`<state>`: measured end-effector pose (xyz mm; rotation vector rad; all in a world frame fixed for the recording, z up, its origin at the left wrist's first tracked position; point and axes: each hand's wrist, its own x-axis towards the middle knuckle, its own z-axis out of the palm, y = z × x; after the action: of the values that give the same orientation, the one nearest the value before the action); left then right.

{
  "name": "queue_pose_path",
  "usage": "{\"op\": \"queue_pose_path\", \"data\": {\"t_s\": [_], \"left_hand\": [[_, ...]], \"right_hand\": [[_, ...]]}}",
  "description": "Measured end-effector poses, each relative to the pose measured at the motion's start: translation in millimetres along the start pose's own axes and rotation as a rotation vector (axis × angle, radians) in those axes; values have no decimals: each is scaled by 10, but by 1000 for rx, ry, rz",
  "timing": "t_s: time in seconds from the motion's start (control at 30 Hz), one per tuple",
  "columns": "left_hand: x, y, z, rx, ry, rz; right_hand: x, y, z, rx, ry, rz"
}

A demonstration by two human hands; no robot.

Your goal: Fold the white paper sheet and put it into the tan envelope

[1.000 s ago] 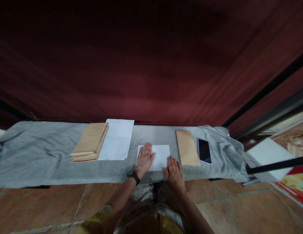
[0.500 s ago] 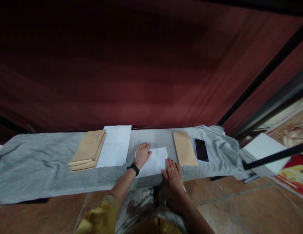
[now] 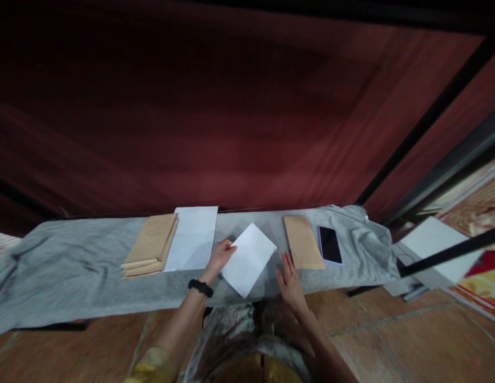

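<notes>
My left hand (image 3: 220,257), with a dark band at the wrist, pinches the left corner of a folded white sheet of paper (image 3: 250,260). The paper is turned at an angle and casts a shadow on the grey cloth. My right hand (image 3: 290,282) is apart from the paper, its fingers stretched out near the cloth's front edge. Just beyond its fingertips lies a single brown envelope (image 3: 304,242). Left of my left hand rest several white sheets (image 3: 193,239), beside a stack of brown envelopes (image 3: 150,242).
A phone (image 3: 330,244) lies right of the single envelope. Grey cloth (image 3: 83,266) covers the long narrow surface, rumpled at both ends. A dark red panel (image 3: 231,133) rises behind it. At the right, a black bar (image 3: 450,252) crosses in front of white boards (image 3: 438,247).
My left hand has gripped the folded paper and turned it from lying flat to an angled position. My right hand has come off the paper and shifted right.
</notes>
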<state>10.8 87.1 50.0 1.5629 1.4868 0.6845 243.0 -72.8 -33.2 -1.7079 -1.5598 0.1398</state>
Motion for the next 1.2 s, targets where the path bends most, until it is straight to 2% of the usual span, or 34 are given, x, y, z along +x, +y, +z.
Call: {"op": "queue_pose_path", "data": {"t_s": [0.13,0.3,0.47,0.63,0.8,0.97,1.07,1.13,1.2], "left_hand": [[-235,-175,39,-272,98,-134],[-466,-326,150,-477,111,-252],[-484,-389,133,-552,81,-323],[-453,-380,106,-530,42,-343],[-424,-339,74,-443,45,-341],[-463,-338,-30,-254,60,-329],[-538,-304,-104,-113,100,-299],[-580,-250,-111,87,163,-212],[-587,-182,-50,362,183,-20]], "right_hand": [[31,-14,37,77,-56,47],[29,-88,130,78,-141,-30],[95,-73,87,39,-235,-112],[218,-81,28,50,-301,-194],[315,-116,38,55,-351,-321],[322,-82,54,52,-298,-315],[302,-84,47,11,-330,-362],[292,-109,37,-28,-376,-396],[288,-143,25,-67,-421,-412]]}}
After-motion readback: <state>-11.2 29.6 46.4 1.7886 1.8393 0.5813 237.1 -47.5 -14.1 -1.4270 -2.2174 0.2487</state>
